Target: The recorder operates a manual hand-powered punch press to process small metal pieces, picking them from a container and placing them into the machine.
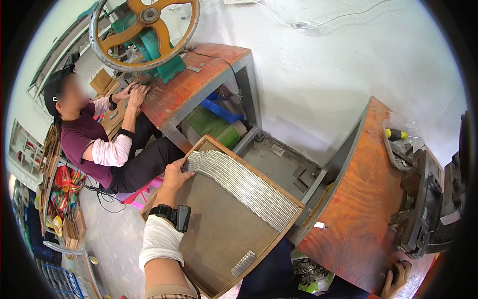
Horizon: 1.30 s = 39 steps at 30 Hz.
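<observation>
My left hand [175, 176] is closed over the left rim of a shallow wooden tray [219, 219], its thumb inside, next to the end of the metal rows. Many small silvery metal pieces [239, 182] lie in close rows along the tray's far side, forming a curved band. A smaller block of the same pieces [243, 263] sits near the tray's near right corner. At the lower right, my right hand [397, 280] rests by the wooden bench [343, 244] with curled fingers; whatever it holds, if anything, is hidden.
A dark metal machine [420, 204] stands on the right bench, beside a plastic container [401, 152] with a yellow-black screwdriver [398, 134]. At left, a person [94, 129] works at another bench [199, 74] under a large handwheel [149, 16]. A green bin [211, 127] sits beneath it.
</observation>
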### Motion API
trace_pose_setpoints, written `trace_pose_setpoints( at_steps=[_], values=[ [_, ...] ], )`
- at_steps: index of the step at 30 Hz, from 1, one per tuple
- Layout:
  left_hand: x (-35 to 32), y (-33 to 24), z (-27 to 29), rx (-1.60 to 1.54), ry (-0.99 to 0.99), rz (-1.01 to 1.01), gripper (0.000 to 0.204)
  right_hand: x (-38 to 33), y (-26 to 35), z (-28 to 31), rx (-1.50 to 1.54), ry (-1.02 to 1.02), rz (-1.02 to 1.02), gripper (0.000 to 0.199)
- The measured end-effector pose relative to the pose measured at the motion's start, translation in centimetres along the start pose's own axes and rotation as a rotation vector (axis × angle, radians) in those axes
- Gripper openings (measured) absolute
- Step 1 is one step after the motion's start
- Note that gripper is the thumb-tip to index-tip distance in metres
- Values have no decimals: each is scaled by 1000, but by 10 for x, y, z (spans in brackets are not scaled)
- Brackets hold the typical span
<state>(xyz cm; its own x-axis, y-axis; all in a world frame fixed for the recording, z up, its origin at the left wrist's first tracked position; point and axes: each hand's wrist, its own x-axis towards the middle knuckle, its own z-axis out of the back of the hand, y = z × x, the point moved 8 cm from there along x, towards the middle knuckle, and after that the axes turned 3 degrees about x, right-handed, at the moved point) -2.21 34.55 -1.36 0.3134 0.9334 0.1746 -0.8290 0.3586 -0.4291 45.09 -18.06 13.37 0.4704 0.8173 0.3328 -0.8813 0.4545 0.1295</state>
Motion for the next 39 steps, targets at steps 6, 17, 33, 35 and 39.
trace_pose_setpoints(
  at_steps=[6, 17, 33, 35, 39],
  values=[
    [7, 9, -1, 6, 9, 44, 64, 0, -1, -1, -1, -16, 6, 18],
    [-16, 3, 6, 21, 9, 185, 67, 1, 1, -5, 57, -37, -2, 18],
    [-46, 19, 1, -137, -107, 342, 37, -16, -19, -8, 226, -144, -56, 30],
    [-54, -11, 16, -415, -38, 353, 31, -7, -11, -6, 238, -158, -23, 29],
    [-63, -201, 42, -744, 144, 158, 28, -2, -4, 3, 217, -189, 28, 28]
  ],
)
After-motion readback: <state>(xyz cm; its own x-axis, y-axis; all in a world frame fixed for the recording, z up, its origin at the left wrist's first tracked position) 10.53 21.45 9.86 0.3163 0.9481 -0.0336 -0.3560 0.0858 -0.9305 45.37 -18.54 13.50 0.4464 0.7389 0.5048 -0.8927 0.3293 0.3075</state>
